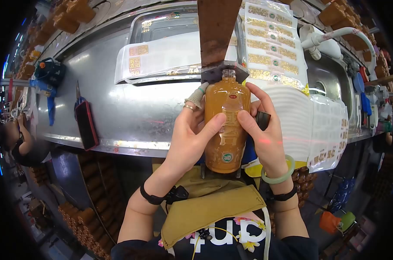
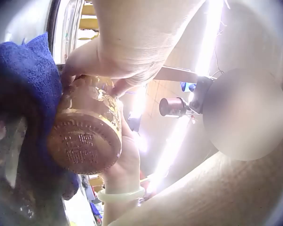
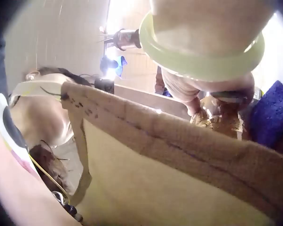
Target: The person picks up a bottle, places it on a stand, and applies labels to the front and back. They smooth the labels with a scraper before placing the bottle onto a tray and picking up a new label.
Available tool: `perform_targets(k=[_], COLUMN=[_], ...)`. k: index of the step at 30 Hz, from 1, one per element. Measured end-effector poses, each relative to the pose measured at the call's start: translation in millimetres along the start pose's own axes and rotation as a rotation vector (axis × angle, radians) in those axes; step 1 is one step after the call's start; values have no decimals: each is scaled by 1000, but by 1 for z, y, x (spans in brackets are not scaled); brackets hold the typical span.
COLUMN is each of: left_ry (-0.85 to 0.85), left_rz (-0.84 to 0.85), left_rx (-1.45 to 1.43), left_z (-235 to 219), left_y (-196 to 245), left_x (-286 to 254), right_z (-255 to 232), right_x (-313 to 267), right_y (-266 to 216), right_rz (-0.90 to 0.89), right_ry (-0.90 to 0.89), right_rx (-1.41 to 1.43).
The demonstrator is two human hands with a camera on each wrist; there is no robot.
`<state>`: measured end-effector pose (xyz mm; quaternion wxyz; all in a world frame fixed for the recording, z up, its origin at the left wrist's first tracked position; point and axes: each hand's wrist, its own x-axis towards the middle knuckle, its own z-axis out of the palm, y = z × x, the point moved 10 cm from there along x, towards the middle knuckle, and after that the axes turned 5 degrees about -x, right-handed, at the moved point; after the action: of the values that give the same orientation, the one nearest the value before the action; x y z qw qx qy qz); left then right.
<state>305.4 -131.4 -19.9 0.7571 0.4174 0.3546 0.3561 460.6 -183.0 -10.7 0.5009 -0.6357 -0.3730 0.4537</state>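
Note:
An amber bottle [image 1: 228, 130] with gold lettering, a small red decal near the neck and a round green decal low down is held between both hands, neck pointing away. My left hand [image 1: 190, 132] grips its left side, thumb on the front; a fabric cot covers one fingertip. My right hand [image 1: 266, 130] grips the other side, thumb pressed near the gold lettering. A small black block-like piece [image 1: 263, 120] sits among the right fingers; its kind cannot be told. In the left wrist view, the embossed base [image 2: 85, 146] faces the camera beside a blue cloth [image 2: 28, 70].
Decal sheets [image 1: 272, 47] lie at the back right, near a sink [image 1: 331, 80] with a white tap. A metal tray [image 1: 162, 32] with white decal paper [image 1: 162, 60] stands behind the left hand. On the steel counter [image 1: 105, 104] lies a red-edged phone [image 1: 86, 125]. A brown post [image 1: 218, 30] rises beyond the bottle.

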Motion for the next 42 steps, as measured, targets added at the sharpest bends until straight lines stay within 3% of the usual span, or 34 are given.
perform_targets(k=[15, 24, 30, 38, 41, 42], left_ry=[5, 22, 34, 32, 33, 35], left_rz=[28, 34, 38, 39, 57, 68], left_rx=[1, -54, 75, 93, 109, 109], left_z=[1, 4, 6, 7, 7, 7], left_y=[2, 4, 3, 4, 4, 4], left_x=[0, -1, -2, -1, -1, -2], right_z=[0, -8, 1, -1, -20, -21], right_x=[1, 17, 44, 53, 46, 46], right_y=[-1, -6, -33, -46, -86, -90], right_rz=[-32, 44, -65, -49, -406, -404], right_ry=[25, -46, -142, -147, 122, 122], right_rx=[-40, 41, -218, -364, -372, -372])
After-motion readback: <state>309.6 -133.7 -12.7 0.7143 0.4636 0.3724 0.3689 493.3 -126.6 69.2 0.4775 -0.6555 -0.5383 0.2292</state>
